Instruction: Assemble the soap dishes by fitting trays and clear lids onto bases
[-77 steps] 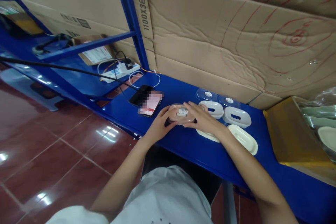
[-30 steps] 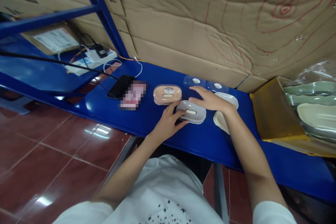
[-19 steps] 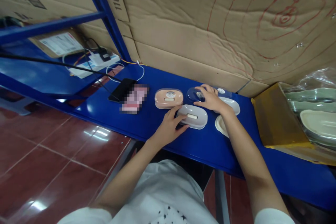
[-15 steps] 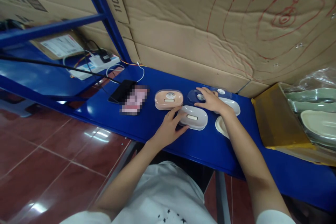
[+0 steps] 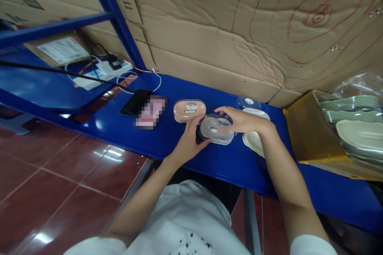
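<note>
A white oval dish (image 5: 226, 138) with a slot in its middle sits on the blue shelf. My left hand (image 5: 190, 137) curves round its left end, thumb at the near side and fingers at the far side. My right hand (image 5: 236, 119) grips a clear plastic lid (image 5: 220, 118) with a round sticker, over the dish; whether the lid is seated I cannot tell. Just behind my left fingers stands a pink oval dish (image 5: 181, 116) under a clear lid with a sticker.
Another clear lid (image 5: 249, 102), a white dish (image 5: 256, 112) and a cream oval piece (image 5: 253, 142) lie by my right forearm. An open carton (image 5: 314, 135) of wrapped dishes stands at right. To the left are a black device (image 5: 136, 102) and a blurred pink item (image 5: 151, 112).
My right hand has brought the clear lid from behind the white dish, leftward and nearer, over it. My left hand stays at the dish's left end.
</note>
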A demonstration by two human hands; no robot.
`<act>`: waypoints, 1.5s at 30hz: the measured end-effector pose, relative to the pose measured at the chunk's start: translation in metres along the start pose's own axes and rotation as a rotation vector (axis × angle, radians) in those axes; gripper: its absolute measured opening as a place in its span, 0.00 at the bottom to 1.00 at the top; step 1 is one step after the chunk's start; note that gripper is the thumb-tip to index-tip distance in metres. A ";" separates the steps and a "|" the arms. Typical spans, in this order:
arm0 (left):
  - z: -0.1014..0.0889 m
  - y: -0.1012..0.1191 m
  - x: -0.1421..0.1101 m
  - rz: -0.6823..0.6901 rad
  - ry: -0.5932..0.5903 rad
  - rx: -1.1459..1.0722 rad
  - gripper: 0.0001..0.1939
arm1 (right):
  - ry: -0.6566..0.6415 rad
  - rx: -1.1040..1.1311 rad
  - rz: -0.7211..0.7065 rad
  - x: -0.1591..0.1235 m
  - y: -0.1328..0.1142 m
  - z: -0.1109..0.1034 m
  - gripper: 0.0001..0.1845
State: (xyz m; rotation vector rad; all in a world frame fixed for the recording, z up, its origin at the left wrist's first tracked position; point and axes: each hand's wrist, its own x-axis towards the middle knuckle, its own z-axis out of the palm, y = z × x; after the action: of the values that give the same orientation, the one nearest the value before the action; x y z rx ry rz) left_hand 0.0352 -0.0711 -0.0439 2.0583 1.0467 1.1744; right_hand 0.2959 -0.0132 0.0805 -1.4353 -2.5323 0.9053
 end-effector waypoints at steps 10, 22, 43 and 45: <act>-0.005 0.004 0.004 0.018 -0.048 0.042 0.36 | -0.059 -0.145 0.011 0.002 -0.019 0.019 0.46; -0.004 -0.002 0.003 0.041 -0.054 0.115 0.35 | -0.026 -0.362 0.127 0.003 -0.040 0.035 0.48; -0.049 -0.023 0.101 0.025 -0.068 0.759 0.24 | 0.282 -0.315 -0.009 0.042 0.018 0.027 0.35; -0.045 -0.020 0.110 0.081 -0.076 0.734 0.22 | 0.299 -0.302 -0.005 0.035 0.024 0.018 0.39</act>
State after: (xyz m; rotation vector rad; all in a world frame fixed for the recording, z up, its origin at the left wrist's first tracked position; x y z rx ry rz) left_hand 0.0232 0.0350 0.0120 2.6845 1.5258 0.7954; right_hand 0.2880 0.0159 0.0455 -1.5053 -2.5141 0.2831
